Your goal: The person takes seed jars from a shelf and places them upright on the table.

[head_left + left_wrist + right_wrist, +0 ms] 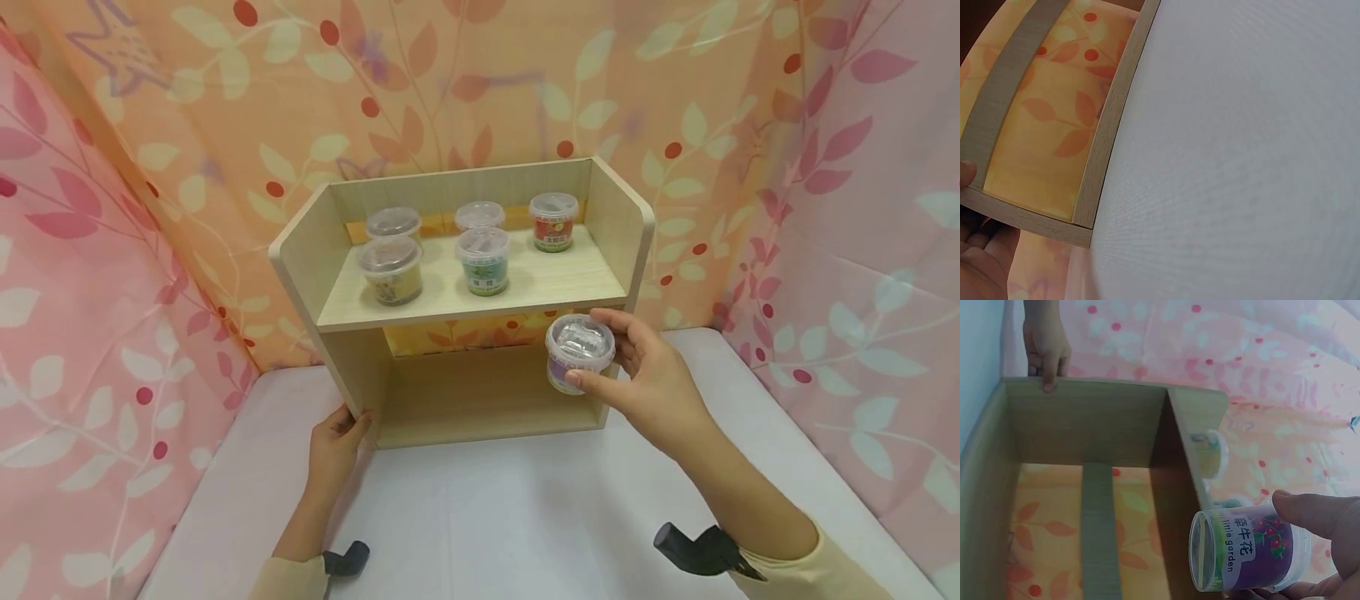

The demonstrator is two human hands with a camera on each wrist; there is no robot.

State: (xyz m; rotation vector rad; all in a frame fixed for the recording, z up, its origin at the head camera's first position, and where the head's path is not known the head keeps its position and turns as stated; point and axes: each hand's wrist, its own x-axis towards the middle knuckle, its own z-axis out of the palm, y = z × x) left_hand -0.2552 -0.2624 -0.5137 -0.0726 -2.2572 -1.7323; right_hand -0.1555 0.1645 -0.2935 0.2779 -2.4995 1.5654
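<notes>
My right hand [660, 379] grips a small clear-lidded plastic cup [579, 354] in front of the shelf's right side, just below the upper board. In the right wrist view the cup [1250, 550] shows a purple label reading "little garden", with thumb and fingers around its lid end. My left hand [335, 450] holds the left side panel of a pale wooden two-tier shelf [352, 375] near its bottom. In the left wrist view the thumb lies on one face of the panel [1029, 220], the fingers on the other.
On the upper board stand several lidded cups: a yellow-labelled one [392, 275] with another behind it, a green-labelled one [483, 265] with another behind, and a red-labelled one [553, 225] at right. The shelf stands on a white tabletop [480, 517], with patterned curtains [450, 83] around.
</notes>
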